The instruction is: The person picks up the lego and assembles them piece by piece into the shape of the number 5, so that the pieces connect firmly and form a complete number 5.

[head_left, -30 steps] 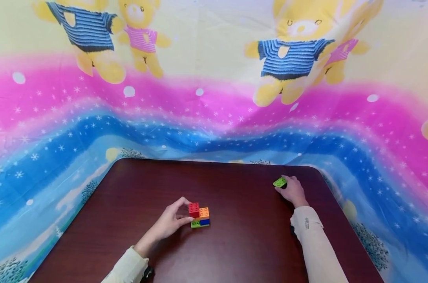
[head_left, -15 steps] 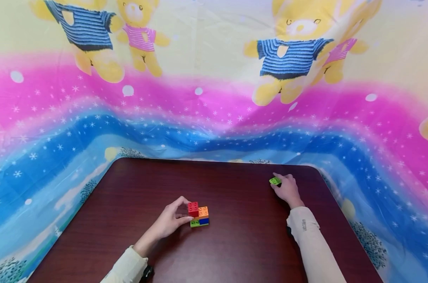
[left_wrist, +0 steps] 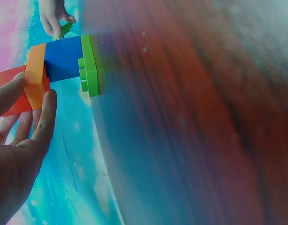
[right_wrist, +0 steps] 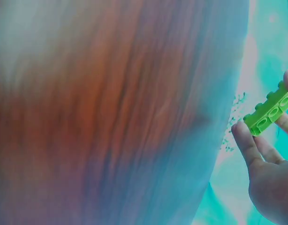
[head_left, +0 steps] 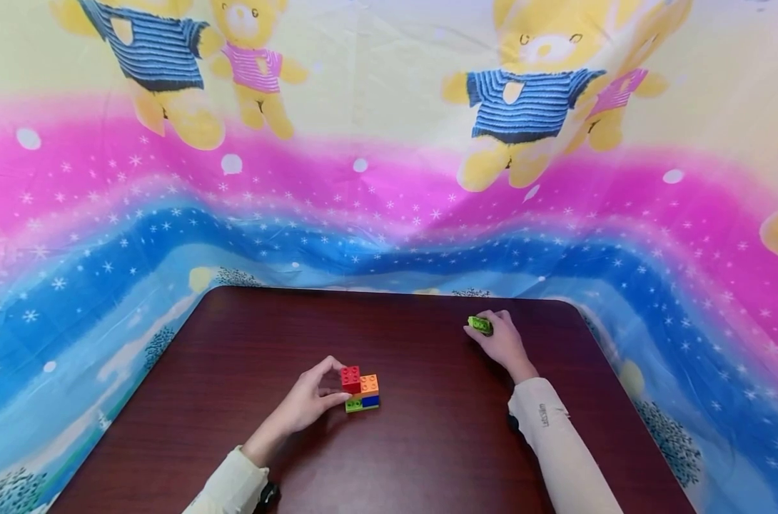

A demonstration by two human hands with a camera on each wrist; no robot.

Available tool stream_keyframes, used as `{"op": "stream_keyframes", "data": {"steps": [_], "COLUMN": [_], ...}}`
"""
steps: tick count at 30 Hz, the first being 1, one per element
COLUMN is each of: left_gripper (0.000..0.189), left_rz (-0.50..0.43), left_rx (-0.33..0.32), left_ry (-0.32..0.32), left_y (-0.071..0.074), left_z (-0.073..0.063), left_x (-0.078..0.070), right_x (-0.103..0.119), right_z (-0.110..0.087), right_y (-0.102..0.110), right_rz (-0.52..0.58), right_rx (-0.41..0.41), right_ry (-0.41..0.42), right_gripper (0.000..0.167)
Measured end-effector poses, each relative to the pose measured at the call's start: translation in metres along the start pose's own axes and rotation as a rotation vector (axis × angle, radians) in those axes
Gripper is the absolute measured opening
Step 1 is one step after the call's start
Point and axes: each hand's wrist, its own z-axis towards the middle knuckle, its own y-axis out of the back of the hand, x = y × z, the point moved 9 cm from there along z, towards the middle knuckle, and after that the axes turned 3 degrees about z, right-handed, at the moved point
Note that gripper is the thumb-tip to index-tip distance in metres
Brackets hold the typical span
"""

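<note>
My left hand (head_left: pixel 308 400) grips a small stack of toy building bricks by its upper left side, thumb in front and fingers behind. The stack has a red brick (head_left: pixel 350 379) on top, an orange brick (head_left: pixel 369 385) beneath it, a blue brick (left_wrist: pixel 64 57) lower down and a flat green brick (left_wrist: pixel 90 65) at the base. Over the far right of the table, my right hand (head_left: pixel 506 348) pinches a separate flat green brick (right_wrist: pixel 269 112) between thumb and fingers. Tilted in that grip, it shows its hollow underside in the right wrist view.
Both hands work over a dark red-brown table (head_left: pixel 427 457) with rounded far corners. A cloth (head_left: pixel 376 193) printed with teddy bears and snowflakes hangs along the back and sides.
My right hand has moved left with the flat green brick, which has tipped from studs up to a steeper angle. My left hand and the brick stack have stayed in place.
</note>
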Motion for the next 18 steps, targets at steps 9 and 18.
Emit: {"op": "stream_keyframes", "data": {"steps": [9, 18], "left_gripper": [0.036, 0.036], "left_rz": [0.005, 0.01], "left_rx": [-0.005, -0.006], "left_ry": [-0.007, 0.001], "left_y": [0.0, 0.0], "left_z": [0.0, 0.001], "left_x": [-0.001, -0.002], "right_x": [0.02, 0.026], "right_z": [-0.003, -0.006], "right_y": [-0.005, -0.013], "right_rz": [0.057, 0.184], "right_rx": [0.01, 0.056], "right_ry": [0.053, 0.035], "right_gripper": [0.05, 0.038]}}
